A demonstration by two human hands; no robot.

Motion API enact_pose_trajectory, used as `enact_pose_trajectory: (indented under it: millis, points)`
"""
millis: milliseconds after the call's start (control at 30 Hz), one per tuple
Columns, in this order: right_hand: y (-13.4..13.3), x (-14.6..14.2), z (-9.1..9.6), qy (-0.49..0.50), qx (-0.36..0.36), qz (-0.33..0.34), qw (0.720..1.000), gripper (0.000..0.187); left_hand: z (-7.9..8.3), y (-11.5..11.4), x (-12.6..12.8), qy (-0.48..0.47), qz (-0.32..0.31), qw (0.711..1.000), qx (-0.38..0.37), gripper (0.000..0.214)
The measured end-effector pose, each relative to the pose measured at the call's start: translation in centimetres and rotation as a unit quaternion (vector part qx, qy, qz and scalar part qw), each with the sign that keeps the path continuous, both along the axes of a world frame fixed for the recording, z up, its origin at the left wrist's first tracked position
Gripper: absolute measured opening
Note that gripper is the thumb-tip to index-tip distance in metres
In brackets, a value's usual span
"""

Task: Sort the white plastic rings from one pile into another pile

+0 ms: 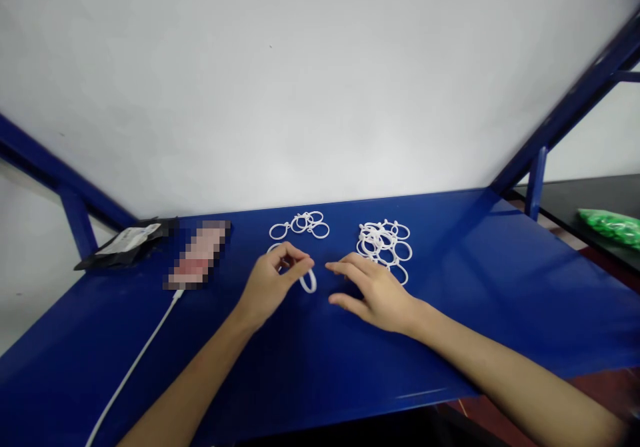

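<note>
Between the thumb and fingers of my left hand (273, 280) is a white ring (309, 282), hanging just above the blue tabletop. Part of another white ring (273, 248) shows behind that hand; whether it is touched I cannot tell. My right hand (377, 290) hovers to the right, thumb and fingers apart, holding nothing. Just beyond it lies a heap of white rings (404, 251), each with a small knob, partly covered by the hand. A smaller group of white rings (320, 230) lies farther back, past my left hand.
On the left, a pixelated pinkish object (200, 254) has a white cable (140, 360) plugged into it. A black plastic package (130, 244) lies behind it. Blue metal bars frame the blue table (465, 267) against a white wall. A green bag (610, 227) sits far right.
</note>
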State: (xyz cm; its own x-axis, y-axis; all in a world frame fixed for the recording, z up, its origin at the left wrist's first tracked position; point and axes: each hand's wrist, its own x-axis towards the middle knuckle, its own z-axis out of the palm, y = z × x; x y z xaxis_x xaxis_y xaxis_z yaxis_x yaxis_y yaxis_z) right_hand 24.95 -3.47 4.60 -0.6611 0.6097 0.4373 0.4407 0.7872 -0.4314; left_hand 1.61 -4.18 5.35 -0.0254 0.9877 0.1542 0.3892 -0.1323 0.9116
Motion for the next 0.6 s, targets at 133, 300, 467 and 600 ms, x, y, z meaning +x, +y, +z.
enact_pose_trajectory:
  millis: [133,300,467,600]
  points:
    - [-0.9,-0.5,-0.4,0.005,-0.099,0.009,0.995,0.033,-1.2,-0.9,2.3,-0.076,-0.047,0.996,-0.027,0.025]
    - [-0.7,-0.4,-0.8,0.102,-0.134,-0.047,0.985,0.029,-1.0,-1.0,2.5,-0.116,-0.044,0.992,-0.019,0.028]
    - [-0.6,-0.4,-0.5,0.14,-0.21,-0.009,0.967,0.024,-1.2,-1.0,2.6,-0.141,-0.067,0.988,0.004,0.026]
    - [-0.6,-0.2,-0.6,0.157,-0.291,0.025,0.943,0.024,-2.0,-1.1,2.6,-0.104,-0.077,0.991,0.027,0.019]
